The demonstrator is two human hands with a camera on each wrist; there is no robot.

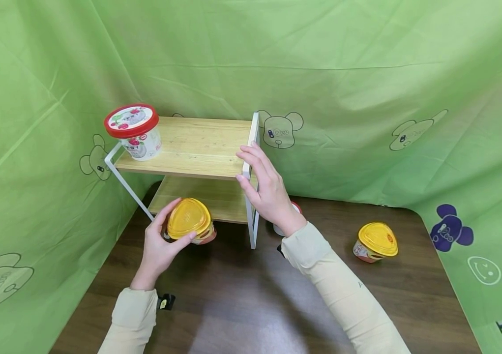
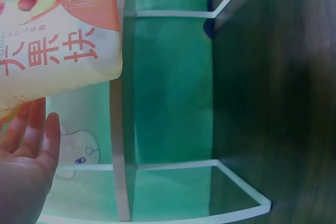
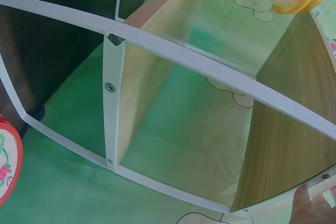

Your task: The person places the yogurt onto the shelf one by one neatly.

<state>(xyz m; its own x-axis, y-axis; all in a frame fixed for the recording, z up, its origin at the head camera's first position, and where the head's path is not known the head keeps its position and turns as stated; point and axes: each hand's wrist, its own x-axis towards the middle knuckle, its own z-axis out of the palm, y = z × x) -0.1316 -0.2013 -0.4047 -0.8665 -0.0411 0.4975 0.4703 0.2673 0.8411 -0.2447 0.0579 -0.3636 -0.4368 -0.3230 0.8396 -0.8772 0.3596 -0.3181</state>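
My left hand (image 1: 159, 248) grips a yogurt cup with a yellow lid (image 1: 189, 219), thumb on one side and fingers on the other. It is held in front of the lower board (image 1: 228, 199) of a two-tier shelf. In the left wrist view the cup's printed side (image 2: 63, 45) shows close to the shelf edge. My right hand (image 1: 268, 191) rests against the white metal side frame (image 1: 252, 172) near the upper board, its fingers extended. The right wrist view catches only the fingertips (image 3: 307, 203) at that frame.
A red-lidded tub (image 1: 133, 130) stands on the left end of the upper board. Another yellow-lidded cup (image 1: 375, 242) stands on the dark table (image 1: 251, 305) at the right. Behind my right wrist a second red-lidded tub (image 1: 279, 229) is partly hidden. Green cloth (image 1: 343, 73) encloses the table.
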